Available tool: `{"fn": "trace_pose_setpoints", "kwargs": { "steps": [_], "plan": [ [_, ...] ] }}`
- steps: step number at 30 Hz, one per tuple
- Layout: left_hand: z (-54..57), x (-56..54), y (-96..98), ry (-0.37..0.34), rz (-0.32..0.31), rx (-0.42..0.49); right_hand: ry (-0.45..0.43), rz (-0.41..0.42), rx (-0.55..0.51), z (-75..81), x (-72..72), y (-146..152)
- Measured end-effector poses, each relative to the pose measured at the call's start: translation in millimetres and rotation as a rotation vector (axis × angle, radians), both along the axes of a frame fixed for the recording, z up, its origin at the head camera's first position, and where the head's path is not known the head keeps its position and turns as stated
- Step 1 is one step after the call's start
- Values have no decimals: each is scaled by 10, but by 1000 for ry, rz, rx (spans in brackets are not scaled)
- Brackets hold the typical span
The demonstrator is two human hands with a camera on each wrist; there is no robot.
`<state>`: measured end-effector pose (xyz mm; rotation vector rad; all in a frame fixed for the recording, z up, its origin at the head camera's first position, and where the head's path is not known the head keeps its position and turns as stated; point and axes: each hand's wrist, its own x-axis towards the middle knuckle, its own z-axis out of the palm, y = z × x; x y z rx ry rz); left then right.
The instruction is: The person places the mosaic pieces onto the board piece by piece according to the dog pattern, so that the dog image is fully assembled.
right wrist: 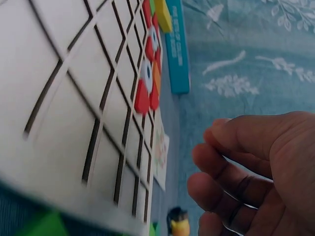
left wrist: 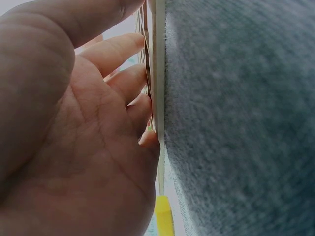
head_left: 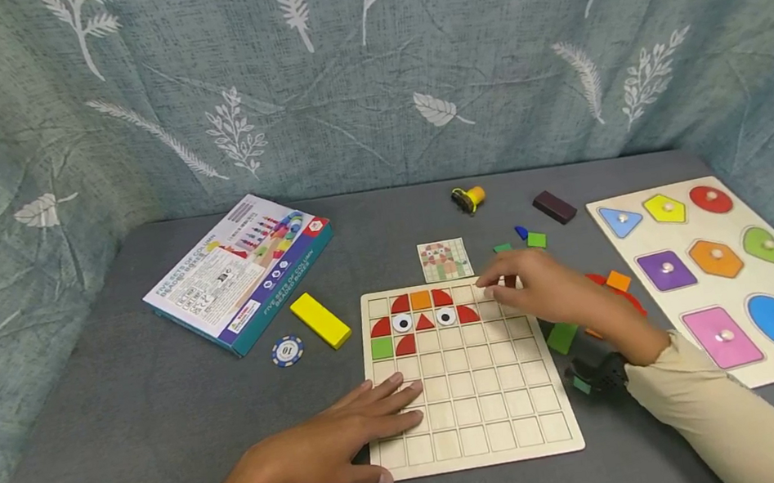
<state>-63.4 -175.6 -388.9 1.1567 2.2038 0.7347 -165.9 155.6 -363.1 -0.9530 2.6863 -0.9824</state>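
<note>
Before leafy curtain (head_left: 341, 124), grey tabletop (head_left: 152, 423); left hand (head_left: 344, 440) spread on board (head_left: 488, 407), right hand (head_left: 540, 283) relaxed

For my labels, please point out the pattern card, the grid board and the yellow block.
Pattern card (head_left: 445, 260): head view, middle of its printed face.
Grid board (head_left: 462, 385): head view, a bare cell near its middle.
Yellow block (head_left: 320, 319): head view, middle of its top face.

A blue-green cloth (head_left: 342, 136) with white leaves (head_left: 436, 109) fills the upper part of the frame and hangs also along both sides, with some folds. Below it, a dark grey table (head_left: 118, 444) reaches the bottom edge. The light is soft and quite even.
</note>
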Motion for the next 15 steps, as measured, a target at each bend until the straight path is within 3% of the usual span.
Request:
{"fn": "trace_pose_setpoints", "kwargs": {
  "steps": [15],
  "plan": [
    [10,11,-10,20,-4,10,-16,-152,45,-36,13,425]
  ]
}}
